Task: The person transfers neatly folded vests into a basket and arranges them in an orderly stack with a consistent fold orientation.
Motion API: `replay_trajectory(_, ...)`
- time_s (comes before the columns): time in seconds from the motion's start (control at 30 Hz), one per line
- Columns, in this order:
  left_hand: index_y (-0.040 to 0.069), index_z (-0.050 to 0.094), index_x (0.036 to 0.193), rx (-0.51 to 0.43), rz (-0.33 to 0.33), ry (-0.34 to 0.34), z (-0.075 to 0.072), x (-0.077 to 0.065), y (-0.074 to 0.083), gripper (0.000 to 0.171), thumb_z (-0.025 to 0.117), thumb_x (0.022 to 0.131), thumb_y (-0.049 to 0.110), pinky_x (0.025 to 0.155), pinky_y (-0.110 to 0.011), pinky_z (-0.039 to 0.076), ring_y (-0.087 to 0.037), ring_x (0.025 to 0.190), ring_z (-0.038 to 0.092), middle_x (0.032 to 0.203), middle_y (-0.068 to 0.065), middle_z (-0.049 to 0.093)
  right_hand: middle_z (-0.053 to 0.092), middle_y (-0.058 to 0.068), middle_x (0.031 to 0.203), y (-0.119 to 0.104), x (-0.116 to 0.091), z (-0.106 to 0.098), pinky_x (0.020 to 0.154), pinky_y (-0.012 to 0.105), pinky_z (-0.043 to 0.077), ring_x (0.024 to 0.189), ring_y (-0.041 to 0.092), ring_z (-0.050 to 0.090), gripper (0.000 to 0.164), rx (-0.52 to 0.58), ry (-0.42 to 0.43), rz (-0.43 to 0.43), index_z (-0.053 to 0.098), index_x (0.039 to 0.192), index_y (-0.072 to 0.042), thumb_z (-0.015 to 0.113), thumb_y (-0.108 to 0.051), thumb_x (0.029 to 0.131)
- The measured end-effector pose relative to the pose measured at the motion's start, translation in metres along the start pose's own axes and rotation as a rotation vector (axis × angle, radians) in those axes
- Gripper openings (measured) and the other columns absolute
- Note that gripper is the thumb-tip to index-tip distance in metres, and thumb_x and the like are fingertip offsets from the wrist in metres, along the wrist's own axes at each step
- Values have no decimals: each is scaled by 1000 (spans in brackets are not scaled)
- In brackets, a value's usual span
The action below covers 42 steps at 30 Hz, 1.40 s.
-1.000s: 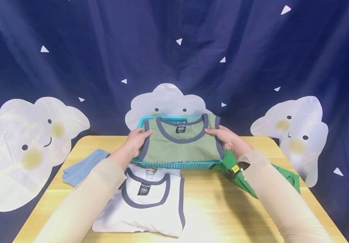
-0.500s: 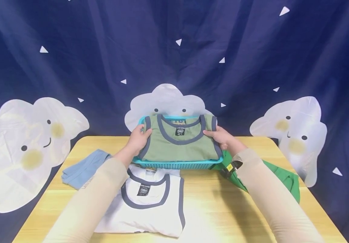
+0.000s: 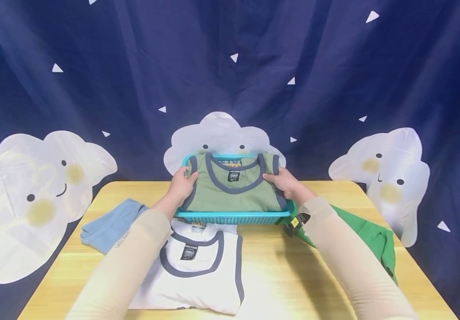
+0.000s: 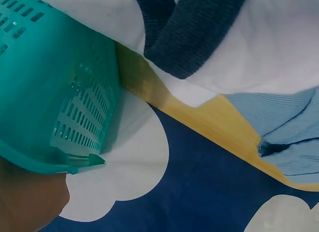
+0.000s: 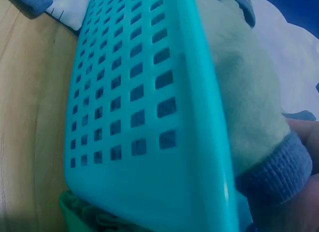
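Note:
A sage-green tank top [image 3: 231, 195] with dark blue-grey trim lies folded over the turquoise plastic basket [image 3: 234, 217], its lower edge inside the front rim. My left hand [image 3: 181, 184] holds the left armhole edge, thumb on top, at the basket's left side. My right hand [image 3: 286, 181] grips the right armhole edge between thumb and fingers. In the right wrist view the ribbed trim [image 5: 279, 174] bunches beside the fingers. Behind the neckline, printed fabric [image 3: 231, 163] shows inside the basket. Only part of the left hand [image 4: 30, 204] appears by the rim in the left wrist view.
On the wooden table [image 3: 270, 275], a folded white tank top [image 3: 198, 289] with dark trim lies in front of the basket. A light-blue garment [image 3: 114, 222] is at left, a bright green garment [image 3: 367, 235] at right, partly behind the right arm. A cloud-printed navy curtain [image 3: 230, 89] hangs behind.
The green tank top has moved lower into the basket and a little left. My right hand has shifted left with it, and more printed fabric shows behind the neckline.

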<state>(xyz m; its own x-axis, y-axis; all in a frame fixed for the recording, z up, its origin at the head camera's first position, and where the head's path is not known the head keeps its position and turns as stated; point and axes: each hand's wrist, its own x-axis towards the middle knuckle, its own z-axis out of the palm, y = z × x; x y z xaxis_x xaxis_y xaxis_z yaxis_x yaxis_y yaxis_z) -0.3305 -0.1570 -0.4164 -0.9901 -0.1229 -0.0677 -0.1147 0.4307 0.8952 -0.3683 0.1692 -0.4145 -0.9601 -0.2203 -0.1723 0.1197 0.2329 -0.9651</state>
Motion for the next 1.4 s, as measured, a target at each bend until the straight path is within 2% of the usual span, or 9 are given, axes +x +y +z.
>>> replay_trajectory(0.17, 1, 25, 156, 54, 4, 8, 3, 0, -2, 61, 46, 107, 30, 117, -52, 29, -39, 147, 26, 161, -21, 25, 61, 18, 127, 0, 0, 7, 89, 39, 53, 100, 23, 63, 40, -97, 30, 6, 47, 141, -2, 55, -16, 104)
replay_trajectory(0.4, -4, 29, 153, 278, 65, 71, 12, -2, -2, 59, 45, 108, 30, 115, -52, 33, -43, 141, 36, 154, -27, 36, 60, 18, 124, 1, 0, 13, 89, 42, 50, 104, 28, 61, 39, -186, 69, 18, 48, 138, -2, 55, -18, 104)
replay_trajectory(0.47, -5, 30, 152, 313, 78, 82, 15, -3, -3, 58, 45, 108, 29, 115, -52, 32, -43, 140, 37, 153, -27, 37, 60, 18, 122, 2, 1, 14, 88, 42, 50, 102, 28, 60, 39, -217, 81, 22, 48, 138, -2, 56, -19, 104)
replay_trajectory(0.73, -8, 28, 151, 310, 60, 50, 25, -6, -8, 56, 43, 108, 25, 117, -51, 29, -43, 143, 33, 154, -29, 33, 57, 22, 129, 5, 4, 22, 98, 48, 48, 116, 34, 57, 42, -383, 107, -15, 47, 140, 2, 56, -17, 104)
replay_trajectory(0.9, -10, 27, 151, 321, 55, 33, 28, -6, -10, 55, 43, 108, 20, 117, -51, 30, -44, 142, 33, 153, -31, 34, 60, 22, 128, 9, 5, 24, 97, 50, 49, 119, 35, 57, 40, -480, 134, -39, 51, 137, 1, 57, -17, 103)
replay_trajectory(1.17, -10, 26, 151, 362, 57, -9, 30, -1, -13, 55, 44, 106, 16, 117, -51, 30, -44, 143, 32, 154, -31, 33, 61, 22, 127, 16, 5, 30, 99, 51, 48, 121, 37, 57, 39, -501, 159, -36, 53, 136, 2, 58, -16, 102)
replay_trajectory(1.4, -11, 32, 149, 420, 50, -17, 34, 0, -14, 52, 46, 105, 14, 113, -52, 36, -44, 138, 39, 149, -31, 40, 57, 25, 133, 19, 4, 34, 99, 52, 49, 124, 39, 56, 48, -573, 193, -6, 46, 143, 4, 58, -19, 102)
